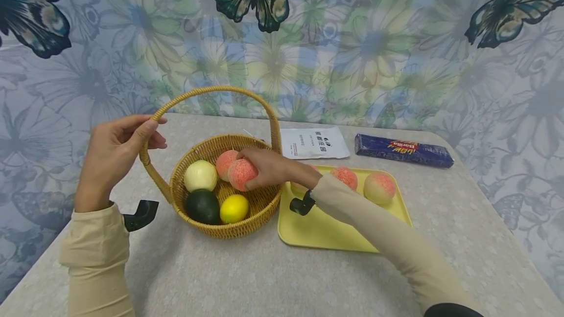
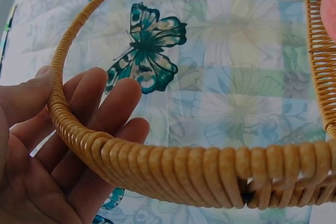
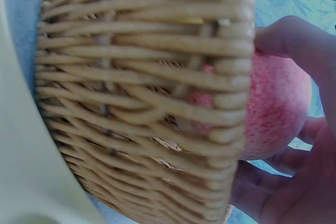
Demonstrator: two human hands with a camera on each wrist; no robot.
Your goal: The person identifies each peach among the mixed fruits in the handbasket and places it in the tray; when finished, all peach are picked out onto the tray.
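My left hand [image 1: 116,148] holds the wrapped handle [image 1: 220,89] of a wicker basket [image 1: 229,230] between thumb and fingers, on its left side. My right hand [image 1: 273,166] reaches over the basket's right rim and grips a pink peach [image 1: 242,175] inside it. In the right wrist view this peach [image 3: 275,108] shows just past the woven rim, fingers and thumb around it. Beside it in the basket are another peach [image 1: 223,163], a pale round fruit [image 1: 200,175], a dark green oval fruit [image 1: 202,207] and a yellow lemon [image 1: 234,208].
A yellow tray [image 1: 326,238] stands right of the basket, under my right forearm. It bears peaches [image 1: 380,188], one mostly hidden by the arm. Behind lie a white packet [image 1: 315,143] and a blue Barilla pasta box [image 1: 403,150]. A patterned curtain [image 1: 282,62] backs the table.
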